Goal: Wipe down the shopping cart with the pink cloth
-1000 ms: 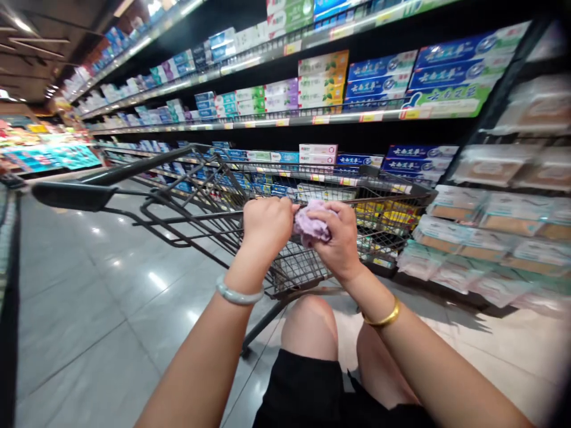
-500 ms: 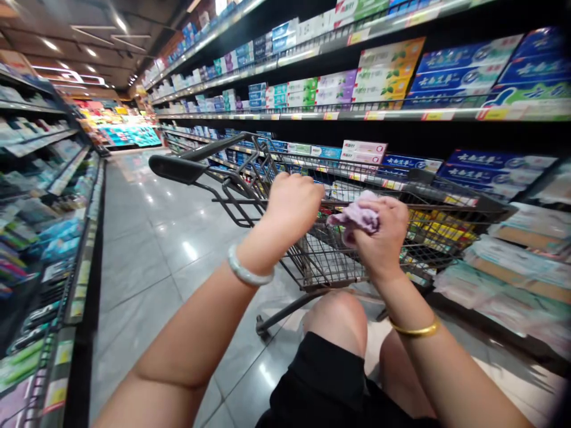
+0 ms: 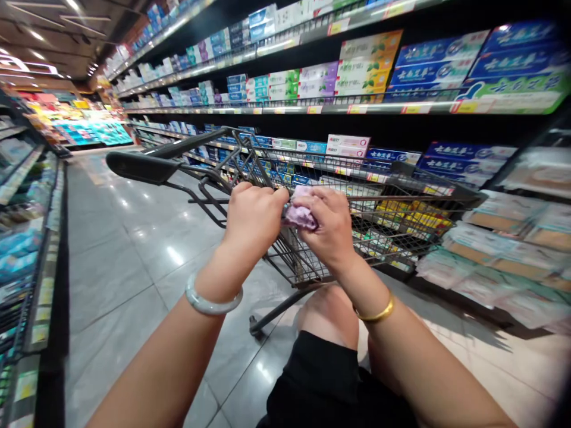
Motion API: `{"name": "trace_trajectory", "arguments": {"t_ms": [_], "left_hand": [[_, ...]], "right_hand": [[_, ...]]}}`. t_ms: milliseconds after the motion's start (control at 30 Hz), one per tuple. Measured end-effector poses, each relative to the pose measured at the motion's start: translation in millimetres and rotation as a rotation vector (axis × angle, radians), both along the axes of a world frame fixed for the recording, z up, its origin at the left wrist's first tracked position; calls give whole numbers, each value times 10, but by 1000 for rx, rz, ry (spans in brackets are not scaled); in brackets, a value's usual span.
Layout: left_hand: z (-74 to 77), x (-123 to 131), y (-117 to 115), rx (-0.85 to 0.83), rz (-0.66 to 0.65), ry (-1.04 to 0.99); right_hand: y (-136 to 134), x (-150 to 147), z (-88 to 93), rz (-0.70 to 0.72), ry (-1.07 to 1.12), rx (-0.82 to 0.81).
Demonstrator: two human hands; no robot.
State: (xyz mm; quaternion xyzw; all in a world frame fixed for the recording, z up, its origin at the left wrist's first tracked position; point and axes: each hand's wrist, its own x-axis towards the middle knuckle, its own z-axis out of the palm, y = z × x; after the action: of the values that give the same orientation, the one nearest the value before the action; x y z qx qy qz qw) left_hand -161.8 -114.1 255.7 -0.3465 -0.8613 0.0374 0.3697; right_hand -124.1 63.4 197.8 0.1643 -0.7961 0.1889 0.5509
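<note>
A dark metal shopping cart (image 3: 312, 255) stands side-on before my knees, its black handle (image 3: 143, 167) pointing left. My left hand (image 3: 254, 217) is closed over the cart's top side rail near the handle end; its fingertips are hidden behind the knuckles. Right beside it, my right hand (image 3: 328, 223) grips a crumpled light-purple cloth (image 3: 302, 215), which is pressed against the same rail. Part of the cloth disappears under the fingers.
Behind the cart, long shelves (image 3: 276, 110) carry rows of toothpaste boxes (image 3: 428, 65). Clear plastic packages (image 3: 486, 249) hang at the right. Another stocked shelf (image 3: 27, 238) lines the left of the tiled aisle (image 3: 129, 279). One cart wheel (image 3: 256, 327) rests near my knee.
My right hand has moved left along the rail with the cloth, up close to my left hand. The view has turned slightly right, shifting cart and shelves leftward.
</note>
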Motion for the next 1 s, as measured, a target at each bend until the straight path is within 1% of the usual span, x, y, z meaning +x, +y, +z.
{"name": "trace_trajectory", "arguments": {"t_ms": [67,167,233,367,433,500,600,633,700,767,800,867,933,1000], "left_hand": [[-17,-17,-4,9,-20,12],[-49,-24,4,44,-35,23],[-74,-21,14,69,-33,33],[-118,-21,25,83,-13,56],[-128,-21,29,79,-6,59],[-126,-17,34,77,-6,57],[-109,-13,29,76,-20,56],[-104,-18,22,73,-26,60],[-99,-37,5,71,-44,77],[-99,-64,-8,71,-64,95],[-100,-77,-10,73,-71,99],[-103,-93,-4,75,-74,101],[-105,-98,6,83,-67,108],[-108,-99,11,91,-62,117]], "right_hand": [[1,-10,33,-39,18,1],[-17,-24,22,-114,43,-70],[-66,-25,-70,-96,37,-54],[-126,14,-378,-21,-41,57],[-126,31,-456,2,-78,91],[-145,23,-425,-7,-80,77],[-202,-23,-293,-28,-61,35],[-212,-37,-274,-21,-57,37],[-204,-48,-317,11,-51,84],[-176,-37,-437,36,-45,145],[-170,-27,-499,39,-45,156],[-196,-11,-579,29,-52,129],[-270,-7,-585,12,-59,86],[-339,-13,-578,-5,-59,83]]}}
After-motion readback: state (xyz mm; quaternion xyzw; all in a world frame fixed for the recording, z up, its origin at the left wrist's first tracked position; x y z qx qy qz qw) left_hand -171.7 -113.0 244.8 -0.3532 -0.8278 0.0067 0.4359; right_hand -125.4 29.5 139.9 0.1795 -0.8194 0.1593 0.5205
